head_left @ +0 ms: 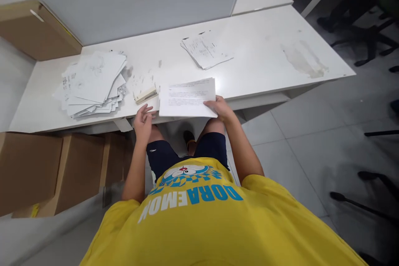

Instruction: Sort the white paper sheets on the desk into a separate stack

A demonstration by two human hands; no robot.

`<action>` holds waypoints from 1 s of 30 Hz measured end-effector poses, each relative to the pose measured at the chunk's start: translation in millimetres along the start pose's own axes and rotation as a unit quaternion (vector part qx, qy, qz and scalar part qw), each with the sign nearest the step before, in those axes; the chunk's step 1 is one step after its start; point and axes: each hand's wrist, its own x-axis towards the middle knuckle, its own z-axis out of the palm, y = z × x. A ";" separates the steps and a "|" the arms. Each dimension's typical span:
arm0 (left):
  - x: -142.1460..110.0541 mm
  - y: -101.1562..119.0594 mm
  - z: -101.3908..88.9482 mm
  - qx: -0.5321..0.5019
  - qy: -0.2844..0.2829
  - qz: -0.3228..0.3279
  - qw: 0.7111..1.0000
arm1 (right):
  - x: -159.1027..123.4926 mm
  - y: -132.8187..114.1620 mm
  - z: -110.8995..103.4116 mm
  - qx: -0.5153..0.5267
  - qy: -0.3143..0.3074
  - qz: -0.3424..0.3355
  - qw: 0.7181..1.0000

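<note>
My right hand [220, 108] is closed on the near right corner of a small sheaf of printed sheets [187, 97] that lies at the front edge of the white table [264, 54]. My left hand [144, 120] hovers open at the table's front edge, fingers apart and holding nothing. It is just below a cream stapler [146, 94] that lies left of the sheaf.
A messy pile of papers [92, 83] lies at the left of the table, and a smaller stack [205, 49] at the back middle. A grey partition [140, 0] stands behind. Cardboard boxes [46, 170] sit on the floor at left. Chair bases [368, 37] are at right.
</note>
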 end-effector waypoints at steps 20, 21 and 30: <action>91.1 -22.9 -14.6 0.435 -0.108 0.195 0.872 | 33.2 -40.5 15.8 -0.091 -0.102 0.055 0.989; 91.5 -22.5 -15.5 0.452 -0.117 0.195 0.863 | 33.1 -41.2 15.7 -0.093 -0.104 0.058 0.988; 94.4 -22.1 -18.4 0.524 -0.160 0.212 0.809 | 33.2 -39.7 16.4 -0.095 -0.112 0.053 0.988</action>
